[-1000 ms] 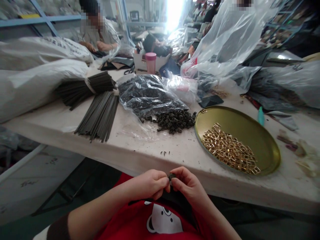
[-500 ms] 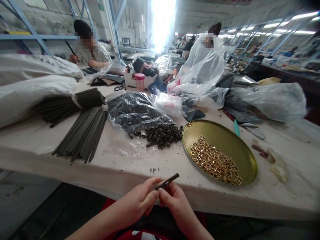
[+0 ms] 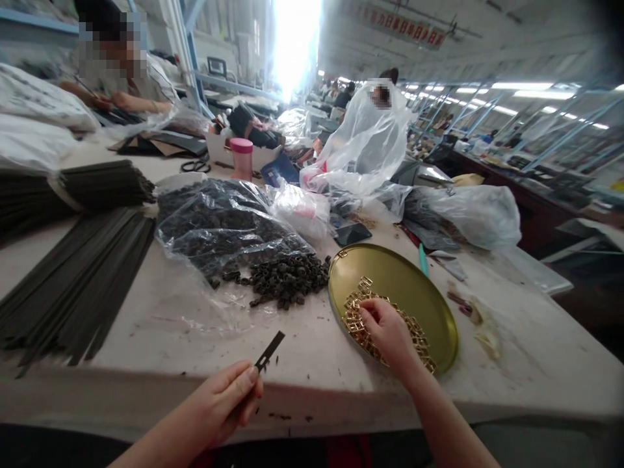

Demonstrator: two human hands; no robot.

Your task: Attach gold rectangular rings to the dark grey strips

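Note:
My left hand is closed near the table's front edge, pinching a dark strap with a slot in it. The strap's free end points up and to the right. Over at the golden round tray, my right hand is down on a heap of small gold buckles, thumb and fingertips drawn together. Whatever lies between those fingertips is hidden. Left of the tray is a pile of small dark loops, spilling from a clear plastic bag.
Bundled dark strips and a fan of loose strips lie at left. Behind stand a pink-lidded jar, black scissors and a large plastic bag. A co-worker sits at the far left.
My hands have parted. The right one has let go of the strap and moved to the buckles in the tray; the left keeps the strap, further left. The view has shifted.

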